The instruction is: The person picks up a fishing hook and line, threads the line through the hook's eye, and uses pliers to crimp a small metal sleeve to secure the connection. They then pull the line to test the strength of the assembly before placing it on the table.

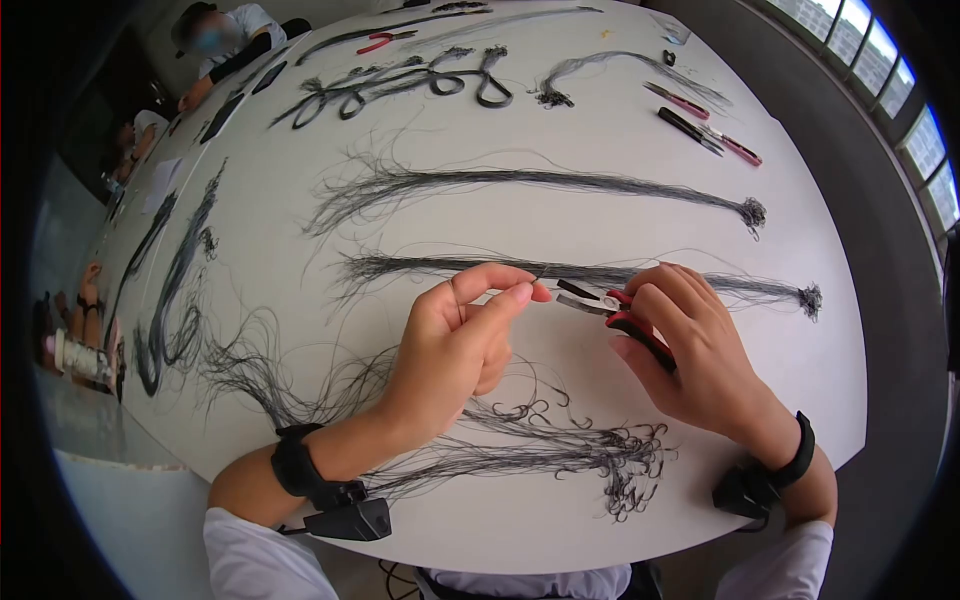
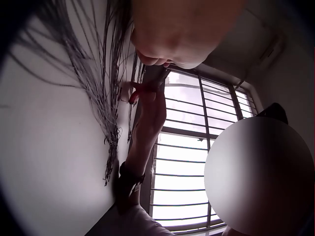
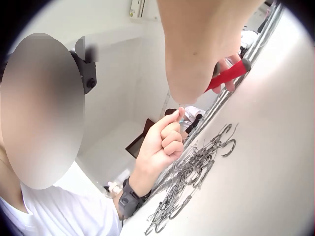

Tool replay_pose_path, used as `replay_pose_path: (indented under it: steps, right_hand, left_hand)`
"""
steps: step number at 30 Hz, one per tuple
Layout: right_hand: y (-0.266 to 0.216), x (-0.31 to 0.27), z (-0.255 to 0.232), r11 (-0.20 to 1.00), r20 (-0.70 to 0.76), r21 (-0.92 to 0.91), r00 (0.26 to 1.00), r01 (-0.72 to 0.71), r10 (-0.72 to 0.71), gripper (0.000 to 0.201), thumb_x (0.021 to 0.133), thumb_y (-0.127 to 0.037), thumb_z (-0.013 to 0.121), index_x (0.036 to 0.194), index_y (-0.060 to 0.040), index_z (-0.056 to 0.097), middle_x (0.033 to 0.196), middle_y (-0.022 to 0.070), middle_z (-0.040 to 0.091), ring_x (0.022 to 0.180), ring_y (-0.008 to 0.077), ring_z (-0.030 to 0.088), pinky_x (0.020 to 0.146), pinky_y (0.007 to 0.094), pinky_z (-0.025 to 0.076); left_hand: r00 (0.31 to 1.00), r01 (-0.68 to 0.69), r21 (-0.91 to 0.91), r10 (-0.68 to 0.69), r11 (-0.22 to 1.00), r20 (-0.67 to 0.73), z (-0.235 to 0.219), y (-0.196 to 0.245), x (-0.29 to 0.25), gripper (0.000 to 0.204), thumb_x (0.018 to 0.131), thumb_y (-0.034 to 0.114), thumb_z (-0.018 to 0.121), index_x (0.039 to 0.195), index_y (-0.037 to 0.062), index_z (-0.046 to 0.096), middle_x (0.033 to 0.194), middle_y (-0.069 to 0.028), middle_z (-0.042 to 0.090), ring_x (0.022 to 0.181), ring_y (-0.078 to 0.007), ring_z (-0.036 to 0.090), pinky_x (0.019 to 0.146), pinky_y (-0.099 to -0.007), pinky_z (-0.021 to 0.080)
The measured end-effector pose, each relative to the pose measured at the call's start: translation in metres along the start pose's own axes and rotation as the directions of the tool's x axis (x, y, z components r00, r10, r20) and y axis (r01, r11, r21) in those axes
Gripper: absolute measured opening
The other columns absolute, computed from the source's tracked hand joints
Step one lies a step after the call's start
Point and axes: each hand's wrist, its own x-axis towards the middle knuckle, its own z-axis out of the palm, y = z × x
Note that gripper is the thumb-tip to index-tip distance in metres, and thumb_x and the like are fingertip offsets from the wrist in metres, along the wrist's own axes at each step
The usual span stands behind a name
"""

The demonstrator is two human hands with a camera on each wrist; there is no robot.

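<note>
In the head view the left hand (image 1: pixel 455 335) pinches a thin dark strand between thumb and forefinger above the table. The right hand (image 1: pixel 690 345) grips red-and-black pliers (image 1: pixel 645 335), their jaws apart and pointing at the left fingertips. Below the hands lies a bundle of dark strands with hooked ends (image 1: pixel 620 455). Behind them a long straight bundle (image 1: pixel 590 272) runs across, partly hidden by both hands. The right wrist view shows the pliers' red handle (image 3: pixel 229 77) and the left hand (image 3: pixel 162 145) with its other fingers curled. Whether the strand ends in a hook is too small to tell.
Another long bundle (image 1: pixel 560 180) lies farther back on the white table (image 1: pixel 450 130). Black-handled pliers (image 1: pixel 690 130) and red-handled tools rest at the back right. Looped bundles (image 1: pixel 430 80) lie at the back, and more strands (image 1: pixel 180 270) at the left. A masked person (image 1: pixel 225 40) sits at the far left.
</note>
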Motion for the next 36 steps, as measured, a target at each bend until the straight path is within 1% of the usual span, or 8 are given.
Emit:
replay_pose_path:
  steps: [1,3,7,9,18,28,34,36]
  right_hand:
    - [0.0,0.0,0.002,1.0,0.0,0.002,1.0,0.001,-0.001,0.02,0.073,-0.012,0.065,0.082,-0.0011,0.052,0.087,0.0119,0.051,0.079,0.0294,0.05,0.08,0.0393,0.04]
    - [0.0,0.0,0.005,0.977,-0.018,0.187,0.994,-0.099,0.104,0.019,0.072,-0.009,0.067,0.08,-0.002,0.051,0.085,0.0112,0.052,0.074,0.0287,0.051,0.073,0.0391,0.041]
    - [0.003,0.003,0.007,0.981,-0.065,0.186,0.996,-0.055,0.068,0.02,0.07,-0.006,0.068,0.079,-0.0028,0.05,0.085,0.0103,0.053,0.071,0.0277,0.051,0.067,0.0376,0.042]
    - [0.004,0.004,0.006,0.996,-0.121,0.07,0.992,0.048,-0.039,0.021,0.069,-0.006,0.068,0.078,-0.0032,0.049,0.084,0.0101,0.055,0.07,0.0274,0.052,0.065,0.0356,0.042]
    - [0.002,0.003,0.006,0.989,-0.12,0.138,0.992,0.049,-0.033,0.023,0.066,-0.004,0.069,0.074,-0.0021,0.047,0.079,0.0116,0.054,0.064,0.027,0.052,0.056,0.0345,0.043]
    - [0.001,0.0,0.007,0.992,-0.123,0.114,0.992,0.053,-0.038,0.024,0.065,-0.002,0.07,0.074,-0.0019,0.047,0.067,0.0098,0.05,0.054,0.0261,0.049,0.049,0.0332,0.04]
    - [0.0,0.001,0.007,0.988,-0.163,0.091,0.98,0.128,-0.112,0.024,0.063,-0.001,0.07,0.076,-0.0003,0.049,0.066,0.0091,0.05,0.052,0.0243,0.048,0.047,0.0334,0.04]
    - [0.0,0.001,0.005,0.988,-0.112,0.059,0.984,0.143,-0.135,0.025,0.063,-0.002,0.071,0.077,0.0,0.05,0.068,0.0093,0.051,0.053,0.0233,0.049,0.047,0.0329,0.04]
  left_hand:
    - [1.0,-0.003,0.013,0.003,1.0,-0.003,0.001,0.0,0.0,0.017,0.093,0.016,0.048,0.098,0.0015,0.057,0.046,0.0106,0.029,0.037,0.0008,0.02,0.035,-0.0203,0.015]
    - [1.0,-0.025,0.096,0.024,0.995,0.006,-0.001,-0.003,0.0,0.018,0.094,0.015,0.047,0.102,0.0018,0.055,0.048,0.009,0.03,0.037,0.0,0.019,0.036,-0.0213,0.014]
    - [0.99,-0.136,0.237,0.143,0.962,-0.01,0.0,-0.008,0.0,0.016,0.094,0.013,0.048,0.102,0.0011,0.055,0.054,0.0059,0.045,0.038,0.0008,0.022,0.036,-0.0206,0.016]
    - [0.976,-0.209,0.302,0.217,0.93,0.008,-0.001,-0.009,0.0,0.016,0.093,0.011,0.049,0.103,0.0006,0.055,0.066,0.0015,0.056,0.04,0.0014,0.026,0.037,-0.0198,0.018]
    - [0.952,-0.291,0.405,0.306,0.867,0.03,0.001,-0.01,-0.001,0.015,0.092,0.007,0.05,0.103,-0.0004,0.056,0.084,-0.0053,0.066,0.044,0.0021,0.033,0.039,-0.016,0.025]
    - [0.928,-0.348,0.528,0.364,0.774,0.079,-0.001,-0.011,-0.002,0.014,0.091,0.004,0.05,0.102,-0.0026,0.056,0.084,-0.0071,0.066,0.047,0.0043,0.035,0.042,-0.0149,0.025]
    - [0.933,-0.342,0.494,0.352,0.8,0.076,0.0,-0.01,-0.003,0.013,0.091,0.005,0.051,0.101,-0.0024,0.057,0.064,0.0,0.06,0.046,0.0036,0.034,0.042,-0.0163,0.023]
    - [0.946,-0.304,0.462,0.321,0.833,0.043,0.001,-0.01,-0.003,0.013,0.091,0.006,0.051,0.1,-0.0019,0.057,0.058,0.0027,0.056,0.045,0.0028,0.032,0.041,-0.0171,0.022]
